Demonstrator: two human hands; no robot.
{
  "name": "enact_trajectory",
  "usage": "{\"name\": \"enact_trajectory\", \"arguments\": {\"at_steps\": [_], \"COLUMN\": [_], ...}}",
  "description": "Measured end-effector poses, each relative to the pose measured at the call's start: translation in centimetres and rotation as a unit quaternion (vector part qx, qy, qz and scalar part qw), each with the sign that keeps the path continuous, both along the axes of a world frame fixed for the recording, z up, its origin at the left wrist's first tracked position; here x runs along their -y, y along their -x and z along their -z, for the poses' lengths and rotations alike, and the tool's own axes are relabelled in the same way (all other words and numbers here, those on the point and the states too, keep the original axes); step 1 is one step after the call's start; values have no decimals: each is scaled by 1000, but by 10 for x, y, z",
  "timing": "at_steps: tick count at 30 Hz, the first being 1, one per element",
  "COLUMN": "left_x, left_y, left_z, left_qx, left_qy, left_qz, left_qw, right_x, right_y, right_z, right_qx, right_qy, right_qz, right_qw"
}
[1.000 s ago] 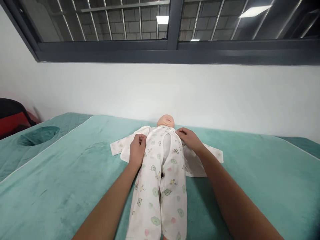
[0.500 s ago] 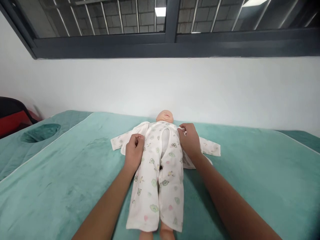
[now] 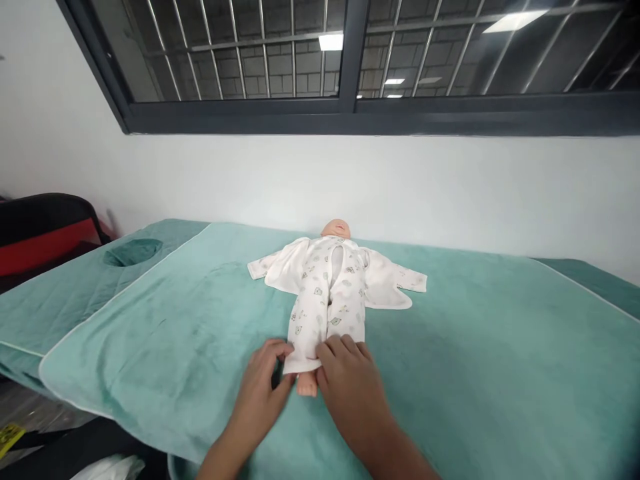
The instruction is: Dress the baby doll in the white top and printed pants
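Observation:
A baby doll [image 3: 336,228] lies on its back on the green cover, head toward the wall. It wears patterned white baby trousers [image 3: 310,313], pulled high over its chest and split at the crotch. Beneath them a white baby shirt [image 3: 387,283] is spread open, sleeves stretched out to both sides. At the hem of the trouser leg on the left, my left hand [image 3: 260,387] pinches the outer edge of the cloth. My right hand [image 3: 350,387] grips the inner edge of that hem and covers the other leg's end. One doll foot [image 3: 307,384] shows between my hands.
A green velvety cover [image 3: 475,373] spreads over the padded table, with a round hole [image 3: 134,252] at the left. A red and black object [image 3: 47,233] stands beyond the left end. Behind are a white wall [image 3: 225,177] and a dark window frame [image 3: 250,123].
Both hands have moved down from the trousers' upper part to the leg hems. The view has shifted, showing more of the window and the table's front left edge.

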State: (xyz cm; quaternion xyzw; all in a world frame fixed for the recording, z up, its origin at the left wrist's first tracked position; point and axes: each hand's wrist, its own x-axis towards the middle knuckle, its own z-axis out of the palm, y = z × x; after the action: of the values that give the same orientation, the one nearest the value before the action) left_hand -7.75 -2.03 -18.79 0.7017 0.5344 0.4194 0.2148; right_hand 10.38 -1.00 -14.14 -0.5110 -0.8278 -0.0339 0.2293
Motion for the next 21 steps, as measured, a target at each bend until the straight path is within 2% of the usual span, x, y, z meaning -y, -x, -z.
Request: {"name": "enact_trajectory", "arguments": {"at_steps": [3,7,10,13,15,17,19,21], "left_x": [3,24,39,49,53,55,52,44], "left_y": [-6,-11,-10,-8,-10,-16,-27,-41], "left_z": [-4,-6,-1,5,4,-2,-13,-25], "left_qx": [27,97,94,60,29,-18,-88,-173], "left_qy": [-3,-28,-43,-44,-67,-115,-153,-165], "left_qz": [-9,-61,-94,-118,-128,-118,-70,1], "left_qw": [1000,993,990,990,989,986,982,971], "right_x": [7,29,41,48,49,47,41,33], "right_y": [1,4,4,-11,-28,-44,-53,-53], "right_z": [-5,-15,-16,-10,0,12,21,25], "right_qx": [-58,-102,-102,-135,-178,-200,-184,-148], "right_qy": [15,25,36,43,27,13,16,27], "right_qz": [-28,-83,-103,-122,-84,-5,62,87], "right_qw": [998,991,989,982,980,980,981,985]}}
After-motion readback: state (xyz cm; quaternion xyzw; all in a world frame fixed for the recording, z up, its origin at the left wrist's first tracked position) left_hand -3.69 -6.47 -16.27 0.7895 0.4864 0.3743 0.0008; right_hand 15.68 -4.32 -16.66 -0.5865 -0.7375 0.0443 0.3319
